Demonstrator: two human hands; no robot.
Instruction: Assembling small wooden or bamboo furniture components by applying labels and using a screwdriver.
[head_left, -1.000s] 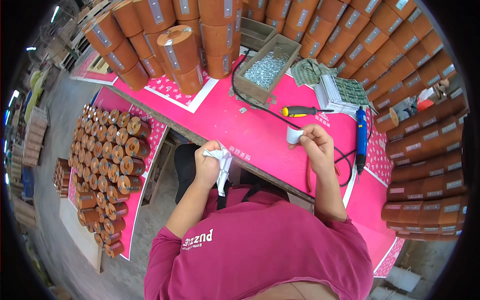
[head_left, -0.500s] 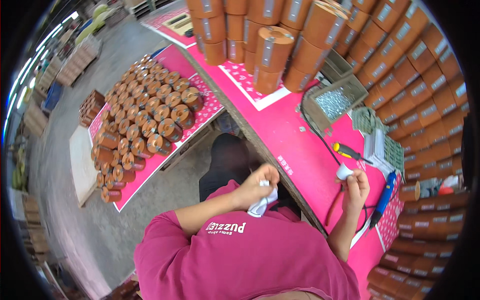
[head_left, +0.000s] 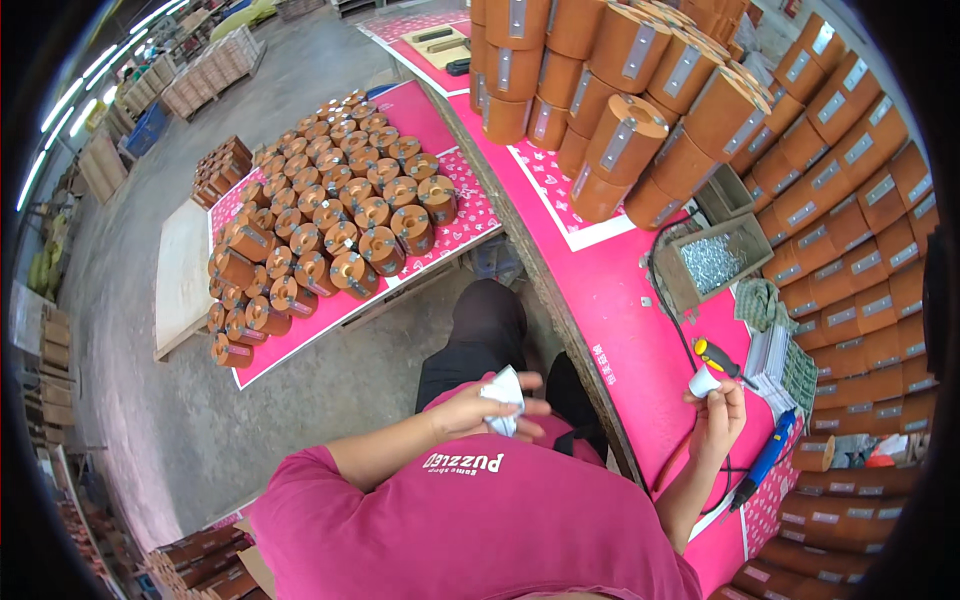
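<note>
Over my lap, my left hand [head_left: 462,413] holds a white sheet [head_left: 503,400], thin like paper or cloth; it leans against the fingers, some of which are stretched out. My right hand [head_left: 719,424] is above the pink bench [head_left: 640,330], pinching a small curled white piece [head_left: 703,382] between thumb and fingers. Whether that piece is paper or a sticker, I cannot tell. Close to it lie a yellow-and-black screwdriver [head_left: 718,358] and a blue power screwdriver [head_left: 768,455] with a black cord.
Orange-brown cylinders [head_left: 620,140] with metal strips stand stacked along the bench's far side and right. A tray [head_left: 712,262] holds small screws. More cylinders [head_left: 330,215] crowd a pink-covered table at left. Beside the blue tool are a white stack [head_left: 768,360] and a green cloth [head_left: 762,303].
The view has shifted, so the bench and tables appear lower and farther right. My left hand's fingers have loosened and spread around the white sheet. The right hand keeps its pinch.
</note>
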